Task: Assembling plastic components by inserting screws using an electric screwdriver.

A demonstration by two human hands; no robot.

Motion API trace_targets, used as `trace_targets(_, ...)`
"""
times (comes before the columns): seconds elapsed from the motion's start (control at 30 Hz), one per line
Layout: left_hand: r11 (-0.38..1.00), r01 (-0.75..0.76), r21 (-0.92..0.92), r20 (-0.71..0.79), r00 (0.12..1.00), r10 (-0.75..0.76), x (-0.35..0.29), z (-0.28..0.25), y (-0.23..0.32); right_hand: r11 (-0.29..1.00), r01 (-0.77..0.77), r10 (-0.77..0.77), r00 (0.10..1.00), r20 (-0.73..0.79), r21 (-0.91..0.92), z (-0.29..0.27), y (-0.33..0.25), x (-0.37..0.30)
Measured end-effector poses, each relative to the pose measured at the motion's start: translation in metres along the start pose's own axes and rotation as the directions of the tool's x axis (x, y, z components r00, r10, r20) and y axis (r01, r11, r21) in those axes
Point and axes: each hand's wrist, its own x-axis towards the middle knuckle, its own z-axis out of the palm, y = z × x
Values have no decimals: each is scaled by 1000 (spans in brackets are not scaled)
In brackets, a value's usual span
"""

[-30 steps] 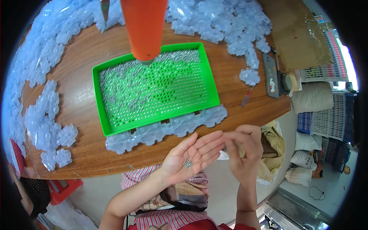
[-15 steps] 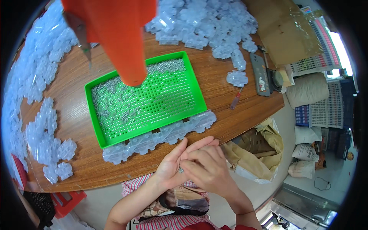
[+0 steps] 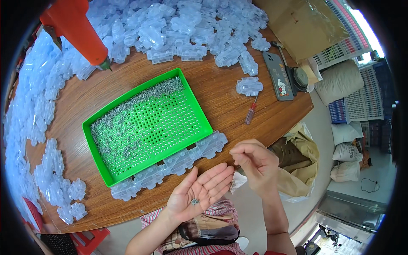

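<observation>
Wooden table [image 3: 219, 95], green tray [image 3: 205, 126] with metal bits [image 3: 123, 114]. Left hand [image 3: 197, 191] spread palm-up, more bits [image 3: 195, 202] in palm; right hand [image 3: 257, 168] curled, cannot tell if pinching.

grey phone [image 3: 276, 73]: small lettering | white sack [image 3: 347, 152]: dark print | none clearly legible

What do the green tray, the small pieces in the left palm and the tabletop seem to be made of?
Green tray: probably moulded plastic, slightly glossy, judging by its even, bright colour.
Small pieces in the left hand: likely metal, since they look silvery, though too small to be sure.
Tabletop: brown wood grain with a soft sheen; solid wood or laminate, I cannot tell.
</observation>
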Motion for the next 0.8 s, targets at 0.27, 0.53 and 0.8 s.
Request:
trace_targets(0.27, 999, 13, 32, -20, 1000, -12, 0, -4, -1, 867, 272, -305, 952, -12, -417, 16, 10, 6)
trace_targets(0.53, 1000, 8, 20, -5, 1000, -8, -1, -3, 0, 545, 535, -638, 764, 95, -645, 9, 31, 10)
trace_targets(0.8, 999, -38, 32, -195, 980, 43, 6, 5, -11, 686, 519, -591, 806, 24, -510, 11, 1, -8)
